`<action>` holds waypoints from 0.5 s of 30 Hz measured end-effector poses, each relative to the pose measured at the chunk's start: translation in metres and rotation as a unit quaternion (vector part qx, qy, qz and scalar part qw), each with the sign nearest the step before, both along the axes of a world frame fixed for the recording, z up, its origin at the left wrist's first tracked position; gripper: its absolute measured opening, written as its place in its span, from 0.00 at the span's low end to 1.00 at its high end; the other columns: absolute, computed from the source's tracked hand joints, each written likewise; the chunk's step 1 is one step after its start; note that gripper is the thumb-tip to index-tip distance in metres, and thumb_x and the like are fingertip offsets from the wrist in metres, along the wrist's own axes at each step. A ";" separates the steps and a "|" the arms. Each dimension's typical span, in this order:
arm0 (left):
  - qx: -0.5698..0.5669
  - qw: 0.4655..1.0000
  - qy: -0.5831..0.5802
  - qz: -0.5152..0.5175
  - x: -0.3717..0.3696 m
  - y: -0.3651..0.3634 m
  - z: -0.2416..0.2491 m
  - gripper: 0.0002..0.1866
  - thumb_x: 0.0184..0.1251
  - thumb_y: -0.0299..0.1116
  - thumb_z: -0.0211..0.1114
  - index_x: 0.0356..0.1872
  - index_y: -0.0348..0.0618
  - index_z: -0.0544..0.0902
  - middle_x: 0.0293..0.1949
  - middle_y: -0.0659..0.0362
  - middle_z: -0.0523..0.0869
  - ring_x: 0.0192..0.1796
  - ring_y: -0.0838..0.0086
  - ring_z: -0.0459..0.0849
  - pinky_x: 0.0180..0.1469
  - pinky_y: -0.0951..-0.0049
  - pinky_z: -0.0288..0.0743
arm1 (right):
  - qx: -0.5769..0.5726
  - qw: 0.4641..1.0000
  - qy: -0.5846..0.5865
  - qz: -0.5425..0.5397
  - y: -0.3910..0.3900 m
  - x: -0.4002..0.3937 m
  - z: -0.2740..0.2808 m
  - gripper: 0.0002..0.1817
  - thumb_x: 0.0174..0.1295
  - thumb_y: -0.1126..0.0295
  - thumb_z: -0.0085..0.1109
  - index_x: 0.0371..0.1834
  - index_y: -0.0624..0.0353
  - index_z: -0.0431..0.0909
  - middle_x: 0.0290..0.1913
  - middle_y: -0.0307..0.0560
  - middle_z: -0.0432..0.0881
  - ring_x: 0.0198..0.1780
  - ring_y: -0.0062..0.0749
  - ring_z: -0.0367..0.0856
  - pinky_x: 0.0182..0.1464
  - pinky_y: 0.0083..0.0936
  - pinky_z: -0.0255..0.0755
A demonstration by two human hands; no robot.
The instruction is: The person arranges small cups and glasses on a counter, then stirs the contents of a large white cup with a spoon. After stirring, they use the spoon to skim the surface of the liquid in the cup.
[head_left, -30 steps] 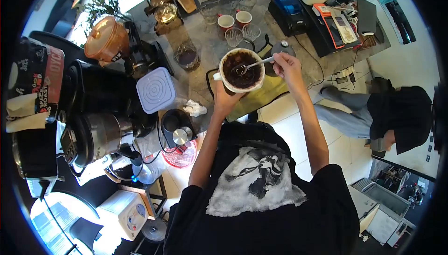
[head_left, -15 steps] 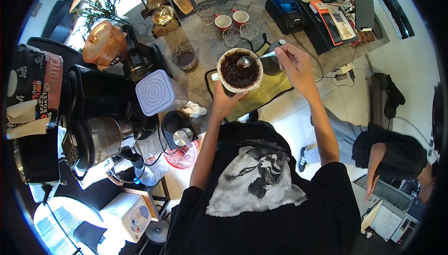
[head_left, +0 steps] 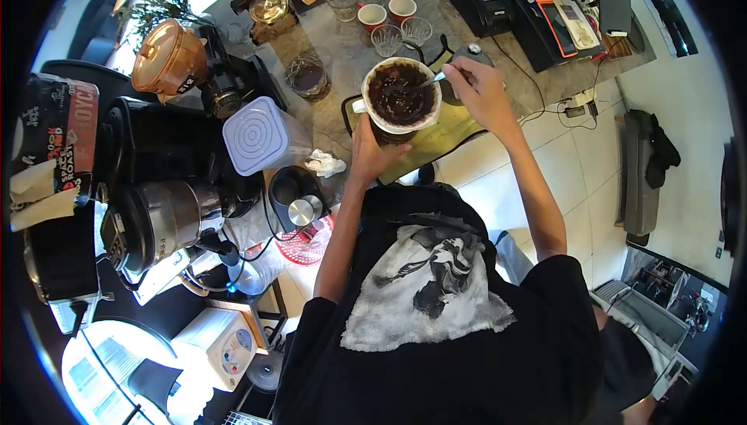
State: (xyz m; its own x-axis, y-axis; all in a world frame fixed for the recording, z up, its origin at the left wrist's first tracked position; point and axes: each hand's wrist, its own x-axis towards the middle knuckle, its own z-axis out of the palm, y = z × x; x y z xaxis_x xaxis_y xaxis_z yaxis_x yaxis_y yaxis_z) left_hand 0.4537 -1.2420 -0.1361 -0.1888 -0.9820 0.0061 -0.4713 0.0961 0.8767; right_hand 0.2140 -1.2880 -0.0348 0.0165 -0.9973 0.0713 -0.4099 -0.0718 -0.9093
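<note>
A white coffee dripper [head_left: 359, 105] holds a paper filter with wet, dark coffee grounds [head_left: 395, 98]. It sits on a dark glass server [head_left: 387, 137], mostly hidden beneath it. My left hand [head_left: 372, 153] is curled round the server's near left side, thumb toward me. Between the fingers of my right hand [head_left: 476, 92] is the handle of a metal spoon [head_left: 433, 80], whose bowl dips into the grounds. Under the server lies a yellow-green mat [head_left: 447, 133].
Left stand a lidded plastic container [head_left: 257, 136], a grinder [head_left: 167, 215] and a glass of dark liquid [head_left: 309, 81]. Beyond the dripper are red cups [head_left: 372, 17] and several clear glasses [head_left: 387, 40]. A receipt printer [head_left: 480, 5] is at right. Another person [head_left: 622, 359] is at lower right.
The spoon's bowl has sunk into the grounds, its handle now steeper, and my right hand has shifted slightly. The other person has moved from the right toward the lower right, behind me.
</note>
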 end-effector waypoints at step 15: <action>-0.124 0.982 -0.145 -0.013 -0.002 0.001 -0.028 0.44 0.38 0.47 0.83 0.57 0.38 0.73 0.51 0.50 0.75 0.59 0.52 0.71 0.61 0.52 0.62 | 0.076 0.966 -0.247 0.007 -0.005 -0.018 0.013 0.14 0.73 0.63 0.57 0.29 0.59 0.77 0.20 0.30 0.72 0.23 0.11 0.64 0.25 0.15 0.52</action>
